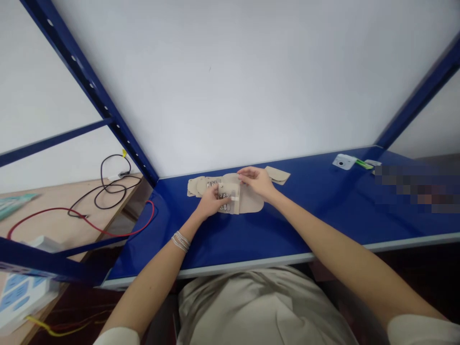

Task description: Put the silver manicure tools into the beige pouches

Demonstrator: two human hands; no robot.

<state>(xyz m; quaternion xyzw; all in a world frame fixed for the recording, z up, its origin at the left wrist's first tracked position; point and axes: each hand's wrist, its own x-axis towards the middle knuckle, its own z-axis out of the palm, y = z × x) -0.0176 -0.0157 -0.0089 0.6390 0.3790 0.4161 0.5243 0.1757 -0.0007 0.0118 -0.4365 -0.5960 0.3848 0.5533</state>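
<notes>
On the blue shelf top [201,230] lies a flat tan card cutout [251,203] with rounded edges, and a clear plastic sleeve [225,196] of small metal parts sits over it. My left hand [210,203] pinches the sleeve's lower side. My right hand [256,181] has its fingertips on the sleeve's upper edge. More metal parts show in a row on a tan strip [203,186] to the left. A loose tan card piece [277,175] lies just beyond my right hand.
A white compact camera [344,162] and a green item [363,164] lie at the shelf's far right, beside a pixelated patch. Blue steel uprights [89,81] rise on the left. Black and red cables [108,191] lie on a wooden table [43,201] beyond.
</notes>
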